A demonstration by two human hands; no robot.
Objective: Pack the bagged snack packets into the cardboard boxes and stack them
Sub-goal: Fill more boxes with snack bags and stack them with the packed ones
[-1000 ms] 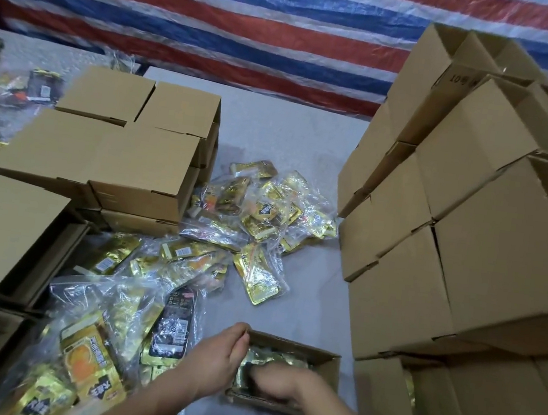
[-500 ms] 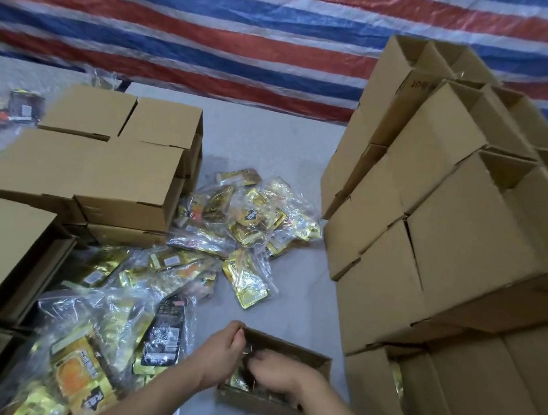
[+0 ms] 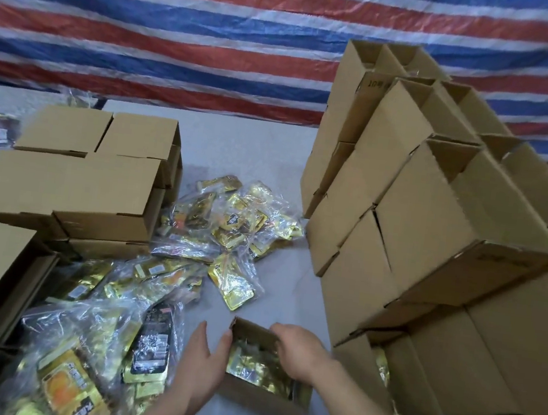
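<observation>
Striped tarp (image 3: 182, 41) — behind grey table (image 3: 238, 147)

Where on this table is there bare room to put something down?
Bare grey table shows at the back, between the closed boxes on the left and the tall box stack on the right. A narrower strip runs forward between the snack bags and that stack. It is crowded around the open box and both hands.

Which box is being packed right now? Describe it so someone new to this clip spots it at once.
Start at the tall stack of cardboard boxes on the right, then drop to the grey table's near edge. The small open box sits there between the left hand and right hand. Unlike the closed boxes at left, it is open-topped and shows gold packets inside.
</observation>
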